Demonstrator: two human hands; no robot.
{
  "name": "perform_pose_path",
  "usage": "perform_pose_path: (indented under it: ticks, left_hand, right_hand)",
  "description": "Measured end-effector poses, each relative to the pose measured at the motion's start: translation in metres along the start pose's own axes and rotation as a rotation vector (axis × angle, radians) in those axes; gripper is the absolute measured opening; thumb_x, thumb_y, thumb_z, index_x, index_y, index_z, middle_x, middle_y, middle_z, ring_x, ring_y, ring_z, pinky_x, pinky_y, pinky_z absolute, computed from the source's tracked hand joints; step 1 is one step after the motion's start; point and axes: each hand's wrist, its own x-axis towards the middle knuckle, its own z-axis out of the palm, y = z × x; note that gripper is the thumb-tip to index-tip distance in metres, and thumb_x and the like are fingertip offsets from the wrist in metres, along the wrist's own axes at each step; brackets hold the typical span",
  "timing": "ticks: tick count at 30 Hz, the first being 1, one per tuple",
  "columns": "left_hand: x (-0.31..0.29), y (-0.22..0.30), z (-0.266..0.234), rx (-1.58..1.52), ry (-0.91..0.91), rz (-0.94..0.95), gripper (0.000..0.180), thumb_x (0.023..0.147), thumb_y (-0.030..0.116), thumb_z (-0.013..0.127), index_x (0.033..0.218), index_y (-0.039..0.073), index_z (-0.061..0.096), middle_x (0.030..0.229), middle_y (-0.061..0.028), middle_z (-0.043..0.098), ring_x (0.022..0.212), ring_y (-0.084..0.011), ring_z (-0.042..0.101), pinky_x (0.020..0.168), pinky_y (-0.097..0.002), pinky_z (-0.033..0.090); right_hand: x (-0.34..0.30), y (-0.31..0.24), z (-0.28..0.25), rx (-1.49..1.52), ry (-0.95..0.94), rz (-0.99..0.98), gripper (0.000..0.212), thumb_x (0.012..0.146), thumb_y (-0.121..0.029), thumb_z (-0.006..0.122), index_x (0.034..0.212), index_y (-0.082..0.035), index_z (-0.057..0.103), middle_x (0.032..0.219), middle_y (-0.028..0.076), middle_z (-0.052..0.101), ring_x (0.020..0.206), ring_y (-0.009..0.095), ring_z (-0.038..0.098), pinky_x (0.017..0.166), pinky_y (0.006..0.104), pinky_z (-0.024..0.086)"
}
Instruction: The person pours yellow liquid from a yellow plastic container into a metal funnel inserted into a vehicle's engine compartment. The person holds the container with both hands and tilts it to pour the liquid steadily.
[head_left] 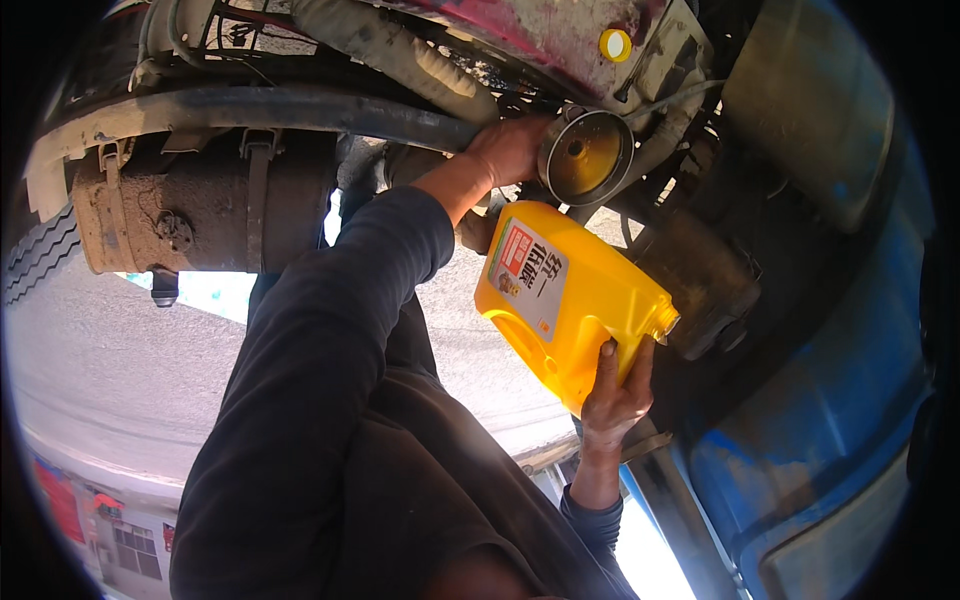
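A wide metal funnel [614, 165] stands at the upper middle, its mouth facing me, with a yellowish film inside. My left hand [512, 150] is at its left rim; the fingers pass behind the funnel and are partly hidden, and they appear to grip it. Below the funnel, a yellow plastic jug [585, 275] with a pale label is tilted, its uncapped neck pointing to the lower right. My right hand [618, 400] holds the jug from below near the neck, fingers against its side. No liquid is seen coming out.
A yellow cap [615, 45] sits on the reddish metal part above the funnel. Hoses and a dark pipe [300, 110] run across the top. A dirty cylindrical tank [205, 205] is strapped at left. A blue vehicle panel [800, 450] fills the right side.
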Motion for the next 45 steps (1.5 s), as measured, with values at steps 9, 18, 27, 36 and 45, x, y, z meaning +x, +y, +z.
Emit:
perform_pose_path:
  ticks: [9,18,27,36,45]
  left_hand:
    - [-0.002,0.002,-0.002,0.011,0.007,0.013,0.044,0.091,0.031,0.072,0.129,0.012,0.064,0.131,-0.0168,0.07,0.121,-0.0383,0.065,0.102,-0.0468,0.054]
    - [-0.003,0.001,0.0,-0.004,0.015,0.031,0.043,0.092,0.03,0.071,0.131,0.013,0.064,0.131,-0.0168,0.069,0.122,-0.0388,0.065,0.103,-0.0462,0.054]
    - [-0.001,0.0,0.001,-0.022,0.022,0.041,0.043,0.09,0.03,0.073,0.129,0.012,0.064,0.129,-0.0175,0.07,0.121,-0.0392,0.065,0.102,-0.0463,0.055]
    - [-0.002,0.002,0.0,-0.02,0.018,0.031,0.044,0.09,0.03,0.073,0.129,0.012,0.065,0.127,-0.0183,0.071,0.118,-0.0399,0.066,0.099,-0.0461,0.055]
    - [-0.003,0.003,-0.001,-0.03,0.02,0.05,0.044,0.089,0.027,0.073,0.13,0.012,0.064,0.13,-0.0156,0.069,0.121,-0.0382,0.065,0.103,-0.0461,0.054]
  right_hand:
    - [-0.002,0.002,0.002,-0.052,0.009,-0.036,0.064,0.093,-0.014,0.084,0.147,-0.018,0.05,0.14,0.039,0.057,0.097,0.041,0.078,0.078,0.037,0.066]
    - [-0.012,0.0,0.004,0.16,-0.051,0.215,0.066,0.092,-0.015,0.085,0.147,-0.018,0.049,0.143,0.038,0.055,0.097,0.04,0.078,0.077,0.037,0.066]
    - [0.0,0.003,0.0,-0.003,-0.01,-0.038,0.069,0.091,-0.018,0.086,0.149,-0.018,0.048,0.143,0.036,0.056,0.099,0.039,0.078,0.078,0.0373,0.066]
    - [-0.003,0.004,0.0,0.011,-0.013,-0.003,0.067,0.092,-0.019,0.086,0.148,-0.019,0.05,0.143,0.037,0.056,0.1,0.04,0.078,0.078,0.0378,0.066]
    - [0.001,0.004,-0.001,-0.028,-0.001,-0.054,0.066,0.092,-0.018,0.085,0.148,-0.019,0.049,0.143,0.038,0.055,0.1,0.042,0.077,0.078,0.0386,0.066]
